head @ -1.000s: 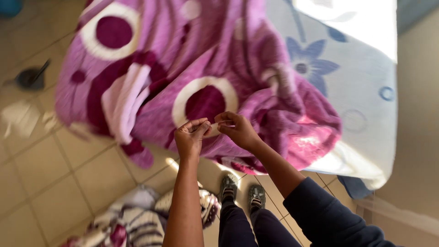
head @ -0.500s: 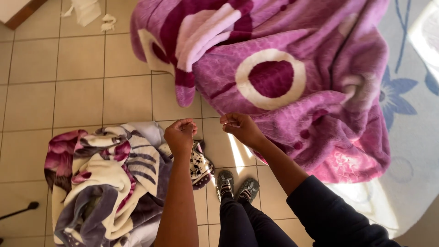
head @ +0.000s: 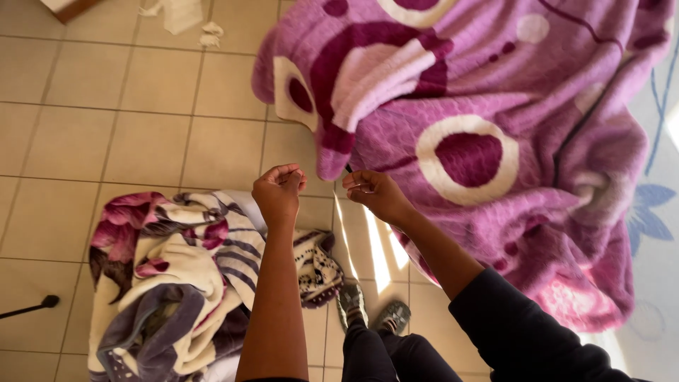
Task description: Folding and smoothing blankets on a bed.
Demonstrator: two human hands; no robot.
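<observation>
My left hand (head: 279, 187) and my right hand (head: 371, 191) are raised side by side over the tiled floor, a short gap apart. On each hand the fingers are curled with fingertips pinched together; I can make out nothing between them. Just beyond them a purple fleece blanket (head: 495, 99) with white rings and dark magenta circles hangs off a bed, its lowest corner close above my right hand. The left forearm is bare, and the right arm wears a dark blue sleeve.
A crumpled cream, striped and floral blanket (head: 177, 276) lies on the beige tiles (head: 106, 141) to the left of my grey shoes (head: 371, 308). A white mattress with blue flowers (head: 654, 205) fills the right edge. White scraps (head: 180, 14) lie at the top, and a black handle (head: 28, 308) at the left.
The view has swung left and down from the bed to the floor. My hands have moved apart and now hang in front of the tiles instead of the purple blanket.
</observation>
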